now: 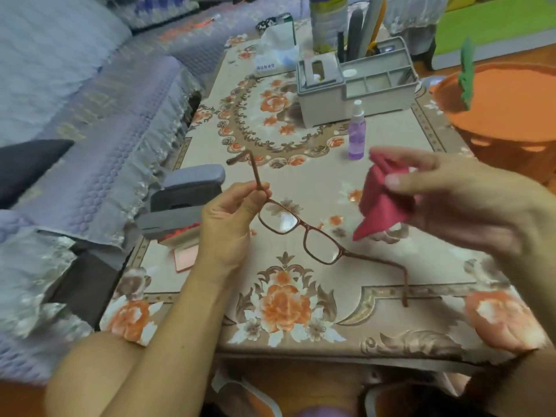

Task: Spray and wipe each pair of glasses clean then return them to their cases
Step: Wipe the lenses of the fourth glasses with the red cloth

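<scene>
My left hand point(231, 224) pinches the left hinge of a pair of brown-red glasses point(304, 233), holding them above the table with both temples unfolded. To their right, my right hand point(463, 203) grips a folded red cloth point(382, 203), a short way clear of the lenses. A small purple spray bottle point(357, 133) stands upright on the flowered tablecloth point(301, 176) behind the cloth. Grey glasses cases point(186, 188) lie stacked at the table's left edge, the lower one point(168, 221) open with red lining showing.
A grey desk organiser point(355, 85) with pens stands at the back, with a tissue pack point(275, 55) to its left. An orange basket point(505, 109) sits at the right. A purple-covered sofa point(75, 115) runs along the left. A pink card point(186, 257) lies by the cases.
</scene>
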